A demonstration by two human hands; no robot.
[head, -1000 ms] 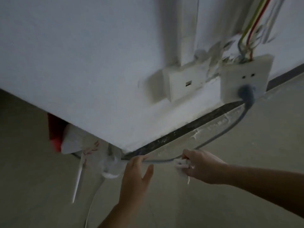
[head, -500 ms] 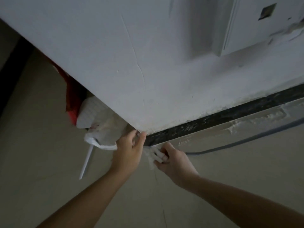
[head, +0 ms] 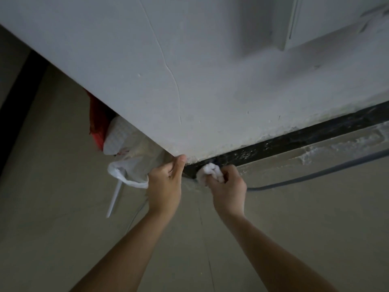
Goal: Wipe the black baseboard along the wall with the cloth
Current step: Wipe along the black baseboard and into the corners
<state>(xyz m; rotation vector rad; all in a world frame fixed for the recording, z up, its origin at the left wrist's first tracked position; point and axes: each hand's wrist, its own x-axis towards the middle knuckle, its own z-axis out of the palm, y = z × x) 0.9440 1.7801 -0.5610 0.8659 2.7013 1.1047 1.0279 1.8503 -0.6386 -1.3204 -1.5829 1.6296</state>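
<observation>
The black baseboard (head: pixel 294 139) runs along the foot of the white wall (head: pixel 189 70), from the wall's corner off to the right. It is speckled with white dust. My right hand (head: pixel 228 187) grips a bunched white cloth (head: pixel 210 171) and holds it against the baseboard's left end, by the corner. My left hand (head: pixel 166 182) rests on the wall corner just left of it, thumb up on the edge, holding nothing that I can see.
A white plastic bag (head: pixel 128 165) and something red (head: pixel 97 127) lie behind the corner, with a white stick (head: pixel 113 199) on the floor. A grey cable (head: pixel 315 172) trails over the floor at the right. A white box (head: pixel 336 17) is mounted high on the wall.
The view has swung left and down, off the sockets. My right hand brought the cloth up onto the baseboard's end. My left hand let go of the cable and now rests on the wall corner.
</observation>
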